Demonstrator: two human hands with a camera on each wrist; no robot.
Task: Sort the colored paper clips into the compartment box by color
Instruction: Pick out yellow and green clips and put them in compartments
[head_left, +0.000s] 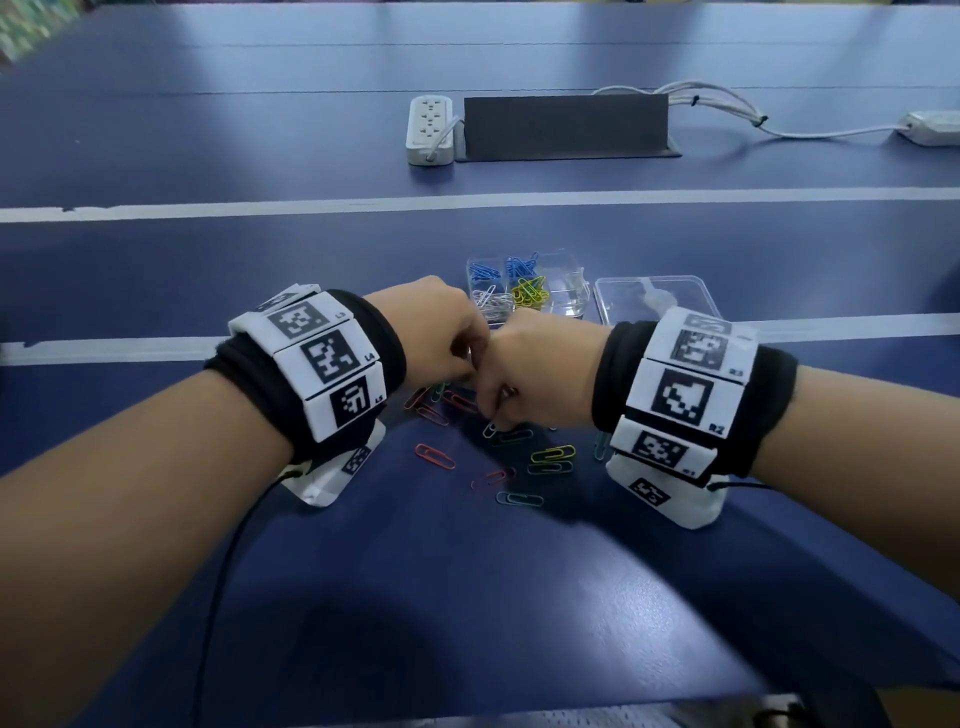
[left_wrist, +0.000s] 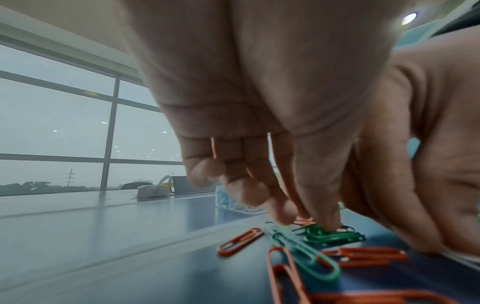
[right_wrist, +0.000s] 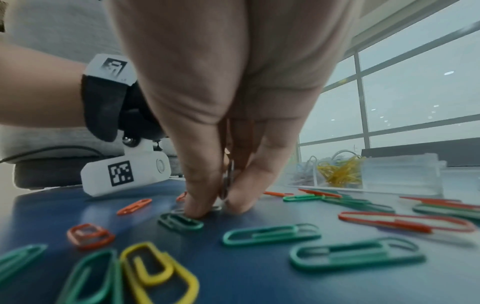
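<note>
Loose red, green and yellow paper clips (head_left: 519, 467) lie scattered on the blue table (head_left: 467, 597) in front of a clear compartment box (head_left: 574, 299). The box holds blue, white and yellow clips in separate cells. My left hand (head_left: 467, 371) curls down over the pile, and its fingertips (left_wrist: 330, 223) close on a small bunch of dark green clips (left_wrist: 335, 236). My right hand (head_left: 493, 410) is right beside it. Its thumb and forefinger (right_wrist: 233, 199) pinch a dark clip (right_wrist: 228, 179) upright just above the table. A green clip (right_wrist: 182, 223) lies under the thumb tip.
The box's clear lid (head_left: 657, 301) lies to the right of the box. Further back are a white power strip (head_left: 430, 130), a grey panel (head_left: 566, 124) and a second strip (head_left: 932, 127) with cables. White lines cross the table.
</note>
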